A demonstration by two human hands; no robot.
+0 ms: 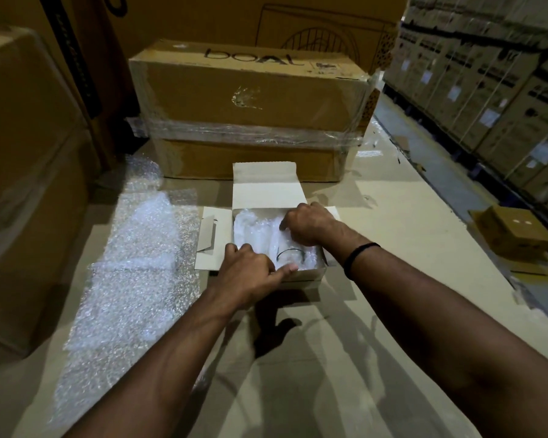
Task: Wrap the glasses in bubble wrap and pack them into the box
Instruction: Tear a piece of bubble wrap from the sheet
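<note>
Pressure could crack wrapped glasses (290, 256) as right grip (307, 226) clutches them inside box (307, 275), left grip (250, 270) holding its near wall.

The scene is dim and warm-toned, lit from above and ahead. The small box (301, 275) and the forearms (171, 358) throw several overlapping shadows toward the viewer across the cardboard floor (393, 216). The bubble wrap sheet (140, 263) glares white and loses detail, and the film (250, 134) on the big box (250, 90) glints. Wide-angle distortion bends the edges. The stacked cartons (487, 90) at right lean and look soft.
</note>
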